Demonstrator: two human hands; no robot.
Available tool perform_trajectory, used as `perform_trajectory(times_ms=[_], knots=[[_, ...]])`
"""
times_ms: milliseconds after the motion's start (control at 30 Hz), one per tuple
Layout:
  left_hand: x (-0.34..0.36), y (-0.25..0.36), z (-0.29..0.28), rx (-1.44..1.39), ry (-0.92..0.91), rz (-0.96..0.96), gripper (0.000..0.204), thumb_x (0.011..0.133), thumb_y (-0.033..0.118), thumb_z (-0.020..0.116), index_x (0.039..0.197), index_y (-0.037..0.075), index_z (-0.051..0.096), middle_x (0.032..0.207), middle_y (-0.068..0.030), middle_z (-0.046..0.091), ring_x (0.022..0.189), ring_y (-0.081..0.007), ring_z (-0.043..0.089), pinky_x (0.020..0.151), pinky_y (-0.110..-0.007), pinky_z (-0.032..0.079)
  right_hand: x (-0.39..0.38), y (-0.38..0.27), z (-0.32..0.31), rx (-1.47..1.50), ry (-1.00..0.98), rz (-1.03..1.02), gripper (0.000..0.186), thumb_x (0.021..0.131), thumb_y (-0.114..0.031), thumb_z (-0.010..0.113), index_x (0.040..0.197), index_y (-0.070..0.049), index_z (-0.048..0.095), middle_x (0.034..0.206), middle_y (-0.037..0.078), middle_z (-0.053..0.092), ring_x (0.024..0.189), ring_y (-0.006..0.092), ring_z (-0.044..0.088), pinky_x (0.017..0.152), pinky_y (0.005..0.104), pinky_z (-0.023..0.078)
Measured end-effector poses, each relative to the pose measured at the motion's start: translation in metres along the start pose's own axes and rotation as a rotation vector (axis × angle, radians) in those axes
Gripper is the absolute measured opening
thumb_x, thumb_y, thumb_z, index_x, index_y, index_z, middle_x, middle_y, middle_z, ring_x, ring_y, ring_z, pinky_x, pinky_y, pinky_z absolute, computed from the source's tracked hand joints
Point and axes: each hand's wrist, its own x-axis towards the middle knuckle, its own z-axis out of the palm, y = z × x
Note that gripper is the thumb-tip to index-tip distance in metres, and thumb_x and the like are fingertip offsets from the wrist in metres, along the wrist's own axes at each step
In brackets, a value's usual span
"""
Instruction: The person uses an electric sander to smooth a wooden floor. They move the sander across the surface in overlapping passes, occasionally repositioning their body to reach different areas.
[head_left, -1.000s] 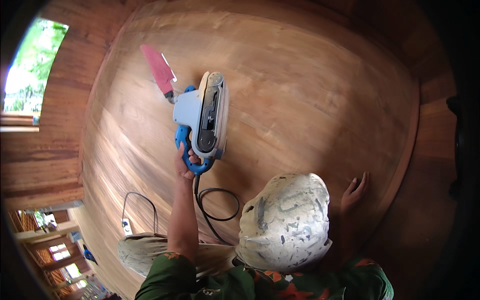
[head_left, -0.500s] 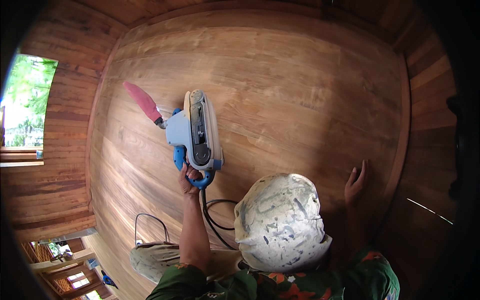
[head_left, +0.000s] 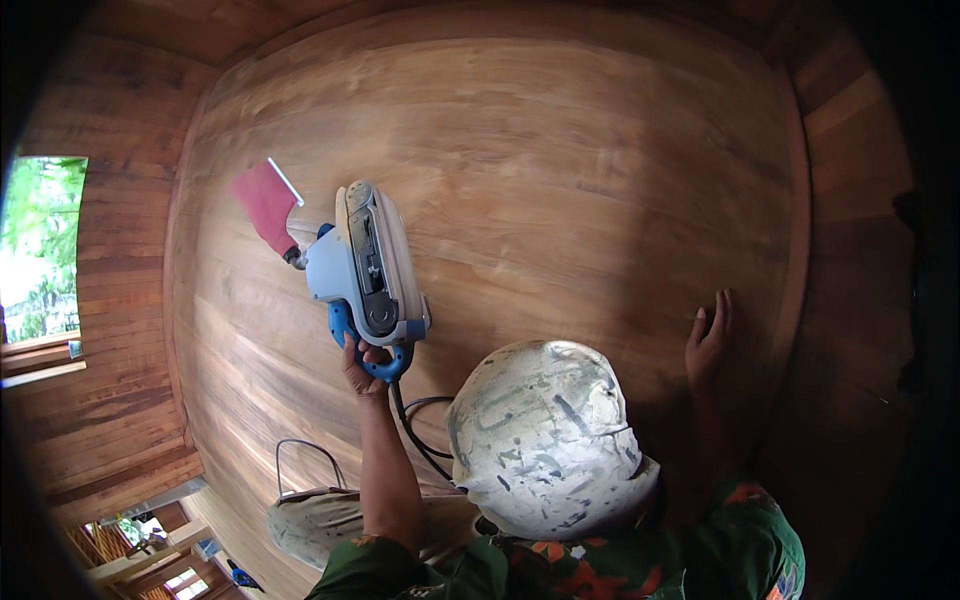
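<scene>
Head view.

Item: sander (head_left: 365, 270), one, grey and blue. Location: ahead of me and left of centre, over the floor (head_left: 530, 150); whether it touches the boards, I cannot tell. Attitude: tipped on its side, flank cover upward, belt (head_left: 400, 265) turned to my right. Long axis: mostly away from me, leaning a little left at the far end. Nose points away; handle (head_left: 338, 322) lies nearest me.

Item: left grip (head_left: 363, 372). Fingers wrapped round the handle, bearing the sander alone.

Item: right grip (head_left: 706, 345). Fingers extended, nothing visible held, in shade near the skirting (head_left: 797, 200). Contact with the floor: I cannot tell.

Item: bag (head_left: 262, 205), red, joined to the sander's left side, slanting up and left, away from me.

Item: cord (head_left: 405, 420), dark, leaving the handle end and looping beside my knee (head_left: 545, 440), in paint-marked cloth.

Item: window (head_left: 42, 250), bright, in the plank wall (head_left: 120, 280) at left.

Condition of work: sanding looks part-way, in my judgement. Pale, hazy patches lie among darker boards, but glare and shade keep me from marking off finished from unfinished. With the belt facing sideways, its flat face is not on the boards; any remaining area is uncounted.
</scene>
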Motion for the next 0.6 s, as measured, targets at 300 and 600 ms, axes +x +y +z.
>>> perform_trajectory(times_ms=[300, 600], knots=[[0.014, 0.025, 0.035, 0.978, 0.66, 0.149, 0.031, 0.095, 0.025, 0.074, 0.117, 0.005, 0.067, 0.091, -0.0073, 0.07, 0.075, -0.0191, 0.069, 0.059, -0.034, 0.055, -0.004, -0.009, 0.001, 0.043, 0.004, 0.046, 0.042, 0.105, -0.017, 0.059, 0.143, 0.003, 0.056, 0.149, 0.021, 0.055, 0.14, 0.0422, 0.049, 0.118, 0.0522, 0.039], [0.025, 0.022, 0.042, 1.001, 0.942, 0.168, 0.029, 0.093, 0.028, 0.08, 0.108, 0.005, 0.07, 0.084, -0.007, 0.069, 0.065, -0.0199, 0.067, 0.054, -0.034, 0.053, -0.007, -0.01, 0.005, 0.105, -0.01, 0.038, 0.042, 0.105, -0.015, 0.059, 0.143, 0.003, 0.055, 0.151, 0.021, 0.054, 0.142, 0.0417, 0.048, 0.119, 0.0514, 0.038]])
